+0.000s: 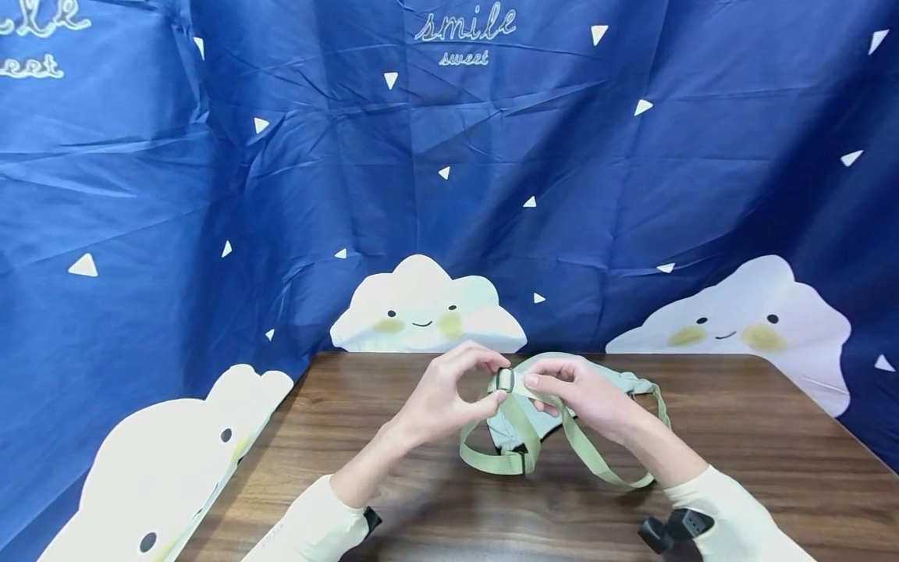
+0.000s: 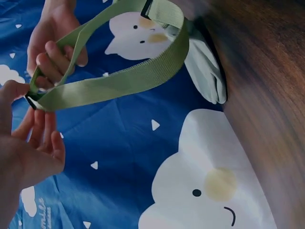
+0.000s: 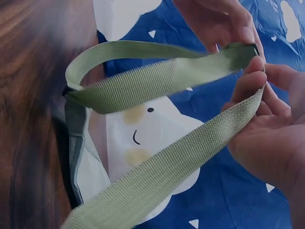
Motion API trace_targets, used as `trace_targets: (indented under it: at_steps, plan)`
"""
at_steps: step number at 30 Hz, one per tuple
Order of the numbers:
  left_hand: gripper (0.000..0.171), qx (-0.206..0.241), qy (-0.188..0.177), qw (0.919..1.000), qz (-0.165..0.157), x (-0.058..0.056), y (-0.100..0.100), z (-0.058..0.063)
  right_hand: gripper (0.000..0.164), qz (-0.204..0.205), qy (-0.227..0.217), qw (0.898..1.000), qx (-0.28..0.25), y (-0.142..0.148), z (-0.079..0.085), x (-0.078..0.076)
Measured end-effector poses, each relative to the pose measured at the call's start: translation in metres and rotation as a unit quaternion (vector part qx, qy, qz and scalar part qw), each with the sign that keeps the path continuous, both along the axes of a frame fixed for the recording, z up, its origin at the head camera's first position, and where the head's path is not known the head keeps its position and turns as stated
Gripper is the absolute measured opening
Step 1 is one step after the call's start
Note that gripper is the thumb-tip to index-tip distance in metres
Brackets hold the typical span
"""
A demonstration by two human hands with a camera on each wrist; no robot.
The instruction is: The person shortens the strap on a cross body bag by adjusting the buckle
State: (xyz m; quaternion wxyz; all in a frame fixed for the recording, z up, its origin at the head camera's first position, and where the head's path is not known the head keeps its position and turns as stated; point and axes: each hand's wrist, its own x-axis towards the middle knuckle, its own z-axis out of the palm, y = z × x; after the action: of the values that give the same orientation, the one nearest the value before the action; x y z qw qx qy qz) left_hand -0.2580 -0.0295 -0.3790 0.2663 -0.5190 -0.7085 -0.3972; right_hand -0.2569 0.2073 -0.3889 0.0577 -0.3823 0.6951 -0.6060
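A dark slide buckle (image 1: 505, 379) on a light green webbing strap (image 1: 588, 453) is held up above the table. My left hand (image 1: 449, 390) pinches the buckle between thumb and fingertips, as the left wrist view also shows. Close beside it, my right hand (image 1: 586, 394) pinches the strap between thumb and fingers. The strap loops down from both hands to a pale mint fabric bag (image 1: 544, 417) lying behind them. Lower on the loop sits a second dark fitting (image 1: 523, 462). In the right wrist view the strap (image 3: 157, 164) runs from my right fingers down past the bag (image 3: 88, 176).
The bag lies on a dark brown wooden table (image 1: 758, 453). A blue curtain (image 1: 534, 156) with white triangles and smiling clouds hangs behind the table and along its left side. Black wrist cameras (image 1: 674, 531) are strapped over the pale sleeves.
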Motion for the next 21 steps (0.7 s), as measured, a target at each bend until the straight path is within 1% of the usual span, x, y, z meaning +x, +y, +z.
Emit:
trace_targets:
  at_steps: [3, 8, 11, 15, 18, 21]
  plan:
    - [0.031, -0.005, -0.002, 1.0000, 0.000, 0.001, 0.000, 0.001, 0.019, -0.006, 0.009, 1.000, 0.007, 0.001, 0.001, 0.001]
    - [0.031, -0.024, 0.006, 0.9997, 0.005, 0.004, 0.000, 0.002, 0.021, 0.003, 0.006, 1.000, -0.005, -0.005, 0.002, 0.003]
    - [0.030, -0.018, 0.007, 0.9998, 0.005, 0.013, 0.000, 0.009, 0.021, 0.014, 0.001, 1.000, -0.010, -0.006, 0.002, 0.003]
    - [0.030, 0.012, -0.002, 0.9999, 0.006, 0.030, 0.000, 0.023, 0.023, 0.023, -0.025, 0.999, -0.022, -0.002, 0.003, 0.003]
    - [0.030, 0.015, -0.014, 0.9998, 0.004, 0.034, -0.001, 0.027, 0.021, 0.015, -0.039, 0.999, -0.025, 0.003, 0.003, 0.002]
    - [0.031, 0.001, -0.021, 0.9998, -0.003, 0.035, 0.000, 0.028, 0.018, 0.002, -0.042, 0.999, -0.016, 0.005, 0.002, 0.002]
